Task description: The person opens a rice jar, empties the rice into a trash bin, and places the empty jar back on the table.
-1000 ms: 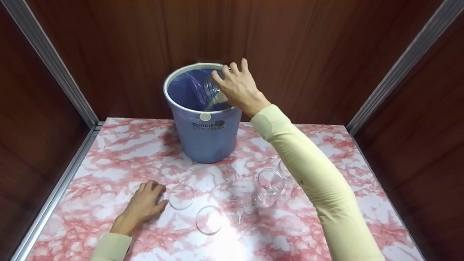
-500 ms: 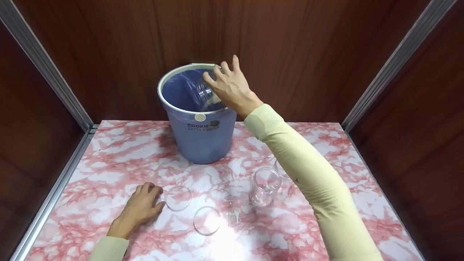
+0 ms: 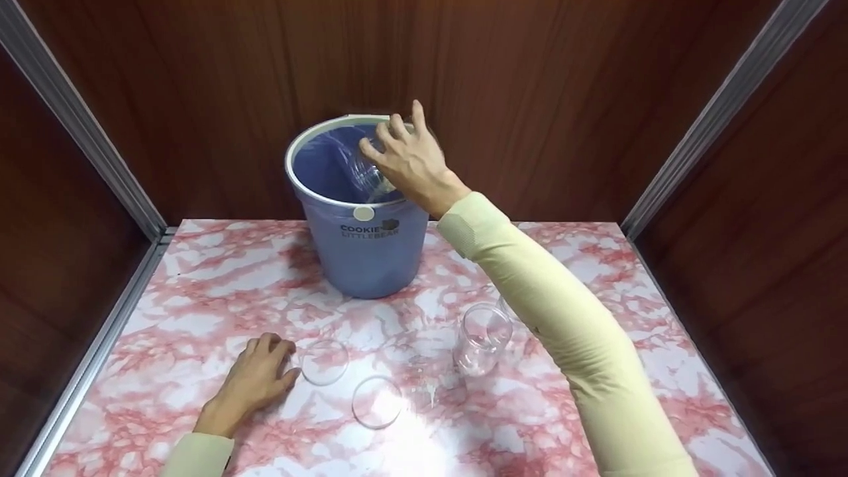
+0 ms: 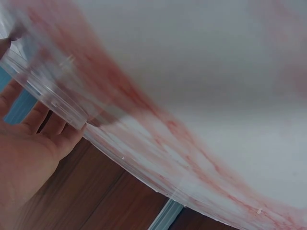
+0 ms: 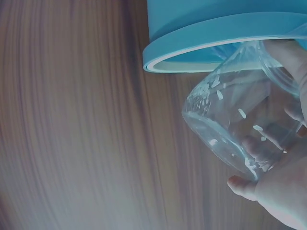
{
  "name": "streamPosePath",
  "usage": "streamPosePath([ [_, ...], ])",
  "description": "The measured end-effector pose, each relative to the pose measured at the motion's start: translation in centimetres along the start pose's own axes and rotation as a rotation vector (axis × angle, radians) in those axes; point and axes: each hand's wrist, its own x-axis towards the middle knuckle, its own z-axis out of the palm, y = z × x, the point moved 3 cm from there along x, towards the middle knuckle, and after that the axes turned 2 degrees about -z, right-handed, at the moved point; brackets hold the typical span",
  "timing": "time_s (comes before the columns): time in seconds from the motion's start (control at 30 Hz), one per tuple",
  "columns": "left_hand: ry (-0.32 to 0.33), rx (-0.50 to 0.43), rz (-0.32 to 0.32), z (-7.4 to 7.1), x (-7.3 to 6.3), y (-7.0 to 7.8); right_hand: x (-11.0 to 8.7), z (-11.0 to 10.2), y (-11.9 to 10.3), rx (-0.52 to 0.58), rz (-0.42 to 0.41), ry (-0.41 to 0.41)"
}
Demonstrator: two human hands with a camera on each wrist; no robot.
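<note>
My right hand (image 3: pixel 414 165) grips a clear plastic jar (image 5: pixel 225 105), tilted over the mouth of the blue bin (image 3: pixel 368 258). Small white bits cling to the jar in the right wrist view. One finger stands out from the jar, and the palm hides much of it in the head view. On the left, my left hand (image 3: pixel 248 384) holds the edge of a clear plastic piece with a round rim (image 4: pixel 53 93). Its fingers lie along that rim and the thumb shows at the far side. How deep this piece is, I cannot tell.
A second thin clear ring (image 3: pixel 377 402) shows beside the left one. Farther right stands an open clear jar (image 3: pixel 478 344), with another clear item partly hidden by the right sleeve. A see-through liner lines the bin. Dark wood-look panels (image 3: pixel 563 106) enclose the marbled tabletop (image 3: pixel 218 265).
My right hand has turned slightly over the bin, hiding more of the tilted jar. The whole head view has shifted a little. My left hand stays at the clear round piece.
</note>
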Motion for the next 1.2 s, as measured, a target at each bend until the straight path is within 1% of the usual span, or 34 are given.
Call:
streamPosePath([
  [0.1, -0.001, 0.004, 0.002, 0.0, 0.0, 0.0, 0.1, 0.0, -0.2, -0.034, -0.013, 0.01],
  [0.27, 0.007, -0.001, 0.006, -0.1, -0.1, 0.0, 0.0, 0.2, -0.3, -0.061, -0.017, 0.086],
  [0.33, 0.013, -0.004, 0.008, -0.1, 0.0, 0.0, 0.0, 0.2, -0.4, -0.061, -0.013, 0.099],
  [0.63, 0.031, 0.003, 0.013, 0.1, -0.1, -0.1, 0.2, 0.3, -0.7, -0.121, -0.037, 0.021],
  [0.77, 0.043, 0.004, 0.018, 0.1, -0.2, -0.1, 0.4, 0.4, -0.8, -0.139, -0.061, 0.008],
  [0.87, 0.046, 0.006, 0.018, 0.0, -0.1, 0.0, 0.6, 0.4, -0.9, -0.177, -0.088, 0.01],
  [1.03, 0.042, 0.005, 0.014, 0.1, -0.1, 0.0, 0.9, 0.6, -1.6, -0.28, -0.177, 0.006],
  [1.1, 0.038, 0.003, 0.011, 0.1, -0.1, 0.0, 1.0, 0.7, -1.8, -0.305, -0.199, 0.026],
  [1.2, 0.026, 0.005, 0.01, 0.1, -0.2, -0.1, 1.1, 0.7, -2.0, -0.323, -0.212, 0.065],
])
